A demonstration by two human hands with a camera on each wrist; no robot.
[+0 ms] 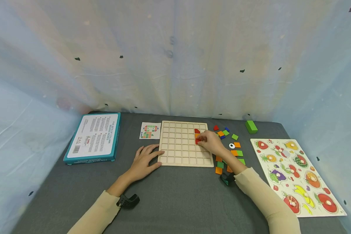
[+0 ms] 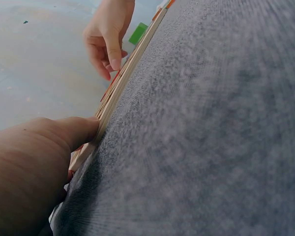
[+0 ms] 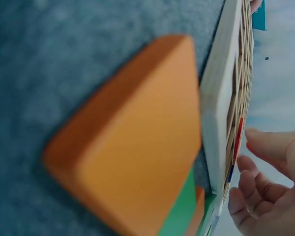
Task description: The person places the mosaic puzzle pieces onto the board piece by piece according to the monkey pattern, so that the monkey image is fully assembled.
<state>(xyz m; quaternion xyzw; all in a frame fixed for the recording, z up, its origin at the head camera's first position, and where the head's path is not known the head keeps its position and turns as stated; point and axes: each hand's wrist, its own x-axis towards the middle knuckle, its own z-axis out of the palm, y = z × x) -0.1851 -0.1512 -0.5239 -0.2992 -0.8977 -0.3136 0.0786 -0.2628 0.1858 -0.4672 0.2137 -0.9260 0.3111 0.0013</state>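
A wooden grid board (image 1: pixel 176 143) lies mid-table, with a red curved piece (image 1: pixel 196 131), an orange tile (image 1: pixel 197 136) and another red piece (image 1: pixel 197 141) in one column at its right. My left hand (image 1: pixel 143 164) rests at the board's left edge, fingers extended and thumb at the near corner. Over the red piece, my right hand (image 1: pixel 213 143) bends its fingers down. In the right wrist view its thumb and fingers (image 3: pixel 248 189) stand apart right beside the red piece (image 3: pixel 238 140), with nothing visible between them. A printed pattern card (image 1: pixel 150 130) lies behind the left hand.
Loose orange, green, blue and red tiles (image 1: pixel 220 164) and a white ring piece (image 1: pixel 232 146) lie right of the board. Farther right are a green block (image 1: pixel 251 127) and a fruit puzzle board (image 1: pixel 283 172). A teal box (image 1: pixel 93 138) lies at the left.
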